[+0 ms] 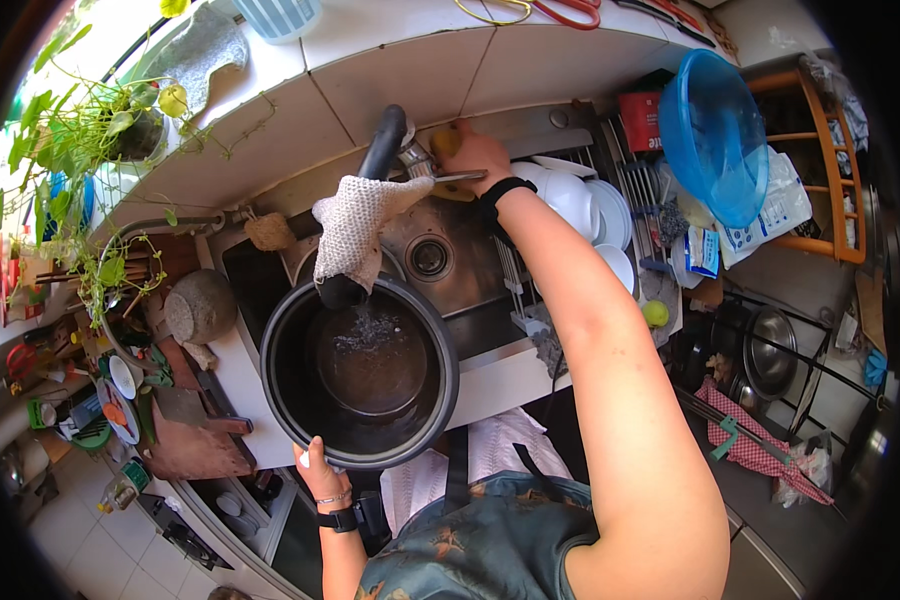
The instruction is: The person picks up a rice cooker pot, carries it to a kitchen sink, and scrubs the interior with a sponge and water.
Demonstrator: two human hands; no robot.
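My left hand (319, 469) grips the near rim of a dark, deep inner pot (360, 405), which stands tilted over the sink's front edge. Water runs into the pot from a black faucet spout (343, 291), draped with a light mesh cloth (351, 225). My right hand (481, 156) is behind the metal faucet lever (461, 176), at the sink's back. A brownish-yellow object (445, 141), perhaps a sponge, is at its fingers; whether they hold it is unclear. The steel sink (465, 262) with its drain (429, 257) lies between the pot and my right forearm.
White bowls and plates (611, 217) stand in a rack right of the sink, near a blue plastic basin (712, 142). Left are a stone mortar (199, 306), a brown scrubber (268, 231), a cleaver (187, 405) on a cutting board (187, 450), and a trailing plant (52, 180).
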